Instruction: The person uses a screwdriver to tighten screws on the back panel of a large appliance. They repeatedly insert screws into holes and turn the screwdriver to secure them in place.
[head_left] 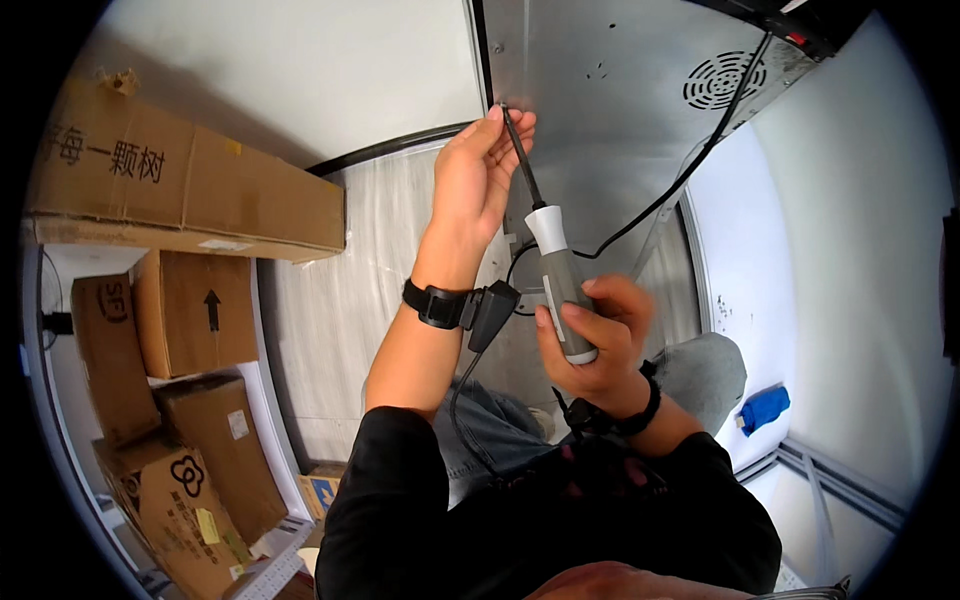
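Note:
A screwdriver (pixel 562 285) with a thick grey and white handle and a long dark shaft slants up toward a metal cabinet panel (pixel 590 150). My right hand (pixel 605 340) is wrapped round the lower end of its handle. Thumb and fingers of my left hand (pixel 480 170) pinch the shaft close to its tip, beside the panel's left edge. Whether a screw sits at the tip is hidden by these fingers. Both wrists carry black straps, and a black plug-like piece (pixel 492 315) with a cable hangs by the left one.
Cardboard boxes fill a shelf (pixel 265 400) on the left, and a long carton (pixel 200 180) lies above them. A black cable (pixel 690 175) runs down across the panel near its round vent (pixel 722 80). On the right, a blue bundle (pixel 764 410) lies on a white surface.

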